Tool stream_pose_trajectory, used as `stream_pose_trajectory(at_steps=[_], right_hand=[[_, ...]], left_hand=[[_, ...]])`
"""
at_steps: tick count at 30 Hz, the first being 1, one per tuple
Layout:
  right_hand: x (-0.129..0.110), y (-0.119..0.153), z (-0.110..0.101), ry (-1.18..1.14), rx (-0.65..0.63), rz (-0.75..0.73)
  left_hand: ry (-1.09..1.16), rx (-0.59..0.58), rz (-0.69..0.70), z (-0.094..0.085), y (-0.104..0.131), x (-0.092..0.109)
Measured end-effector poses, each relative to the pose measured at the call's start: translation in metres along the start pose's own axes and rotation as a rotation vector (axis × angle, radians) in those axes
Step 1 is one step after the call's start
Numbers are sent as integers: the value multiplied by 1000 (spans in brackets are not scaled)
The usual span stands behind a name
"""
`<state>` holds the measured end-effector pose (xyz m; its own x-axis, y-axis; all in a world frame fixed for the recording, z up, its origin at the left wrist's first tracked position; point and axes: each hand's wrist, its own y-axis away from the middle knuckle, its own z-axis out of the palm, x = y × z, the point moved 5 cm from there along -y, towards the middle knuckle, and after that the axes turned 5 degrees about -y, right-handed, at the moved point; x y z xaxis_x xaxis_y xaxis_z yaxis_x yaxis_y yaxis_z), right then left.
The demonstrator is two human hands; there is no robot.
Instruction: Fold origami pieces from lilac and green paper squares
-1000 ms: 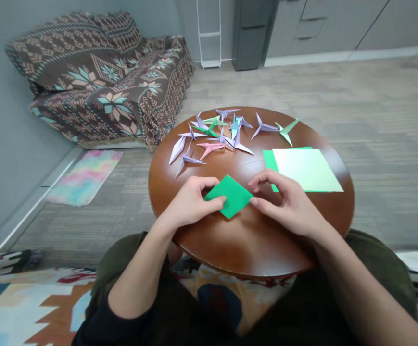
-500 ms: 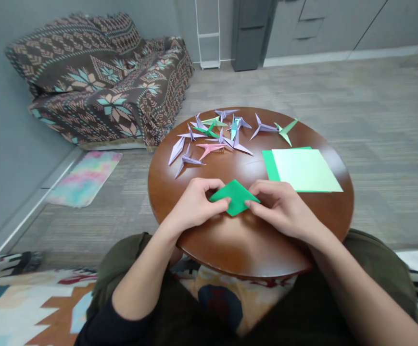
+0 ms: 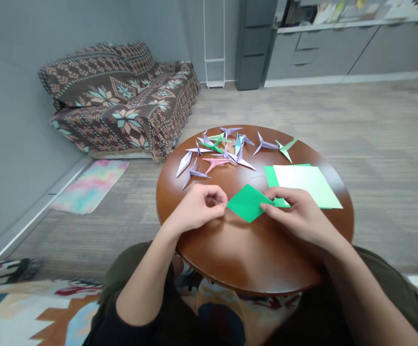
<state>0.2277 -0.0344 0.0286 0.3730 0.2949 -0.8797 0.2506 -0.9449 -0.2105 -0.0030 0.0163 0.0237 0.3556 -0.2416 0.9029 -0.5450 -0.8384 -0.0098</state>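
A folded green paper diamond point(image 3: 247, 203) is held just above the near half of the round brown table point(image 3: 230, 254). My right hand point(image 3: 295, 211) pinches its right corner between thumb and fingers. At the diamond's left corner is my left hand point(image 3: 203, 206), its thumb and fingertips drawn together at the tip; whether they grip the paper is hard to tell. Several folded paper cranes, purple, green and blue, lie at the back left, with a pink one point(image 3: 218, 162) closest to my hands. A purple crane point(image 3: 264, 144) and a light green one point(image 3: 286, 149) lie further right.
A stack of square sheets point(image 3: 308, 185), pale over green, lies on the table's right side behind my right hand. Beyond the table are a patterned sofa point(image 3: 122, 105), a pastel mat point(image 3: 91, 185) and grey cabinets point(image 3: 324, 55). My knees flank the table.
The view has tilted up. The green diamond has shifted right relative to my left hand, whose thumb no longer lies over its face. My right hand has moved slightly right along with it.
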Motion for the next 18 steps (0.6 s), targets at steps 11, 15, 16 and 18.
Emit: stream_pose_trajectory(at_steps=[11, 15, 16, 18], right_hand=[[14, -9, 11, -467, 247, 118], [7, -7, 28, -174, 187, 9], [4, -6, 31, -99, 167, -20], [-1, -4, 36, 6, 127, -53]], left_hand=[[339, -49, 156, 29, -12, 15], [207, -7, 126, 32, -12, 15], [169, -3, 129, 30, -12, 15], [95, -11, 148, 28, -11, 15]])
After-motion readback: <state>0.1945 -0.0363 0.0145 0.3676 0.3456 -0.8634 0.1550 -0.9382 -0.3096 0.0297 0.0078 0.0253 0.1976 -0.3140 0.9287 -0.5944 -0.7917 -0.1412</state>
